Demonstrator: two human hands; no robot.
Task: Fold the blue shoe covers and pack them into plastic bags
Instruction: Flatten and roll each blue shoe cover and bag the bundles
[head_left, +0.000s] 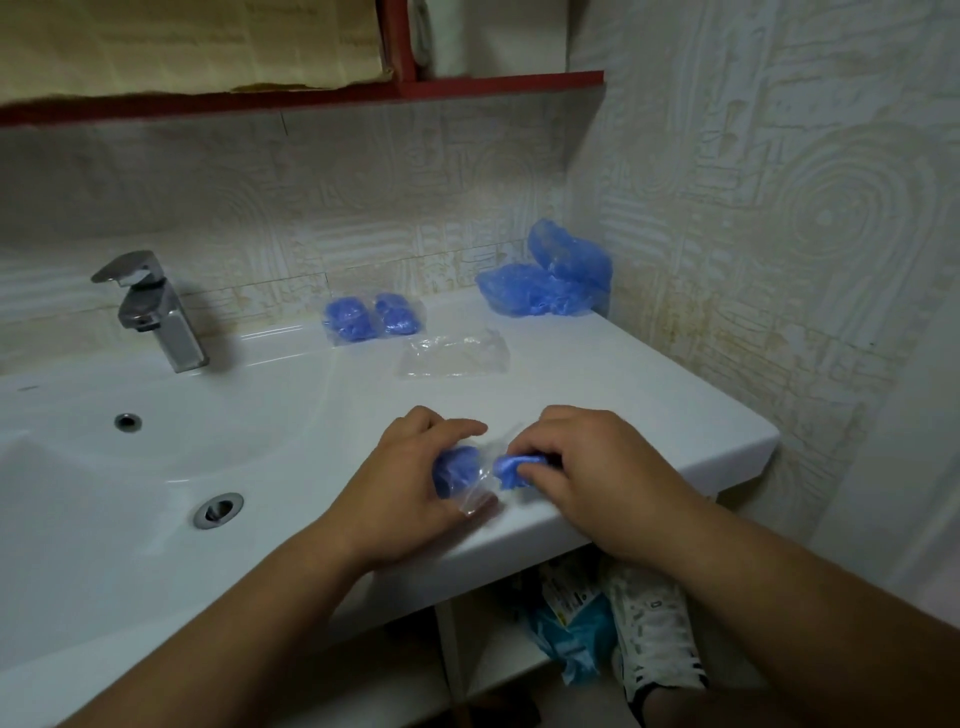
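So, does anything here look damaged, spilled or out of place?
On the counter, nothing. Above, the beige sheet over the red shelf has a torn, ragged lower edge, and the wall tiles beside the counter show yellowish stains.

1 head-worn wide-angle view, forward and down, near the washbasin (571, 374)

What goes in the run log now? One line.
left hand grips plastic bag and shoe cover | right hand pinches second shoe cover | clear bags behind
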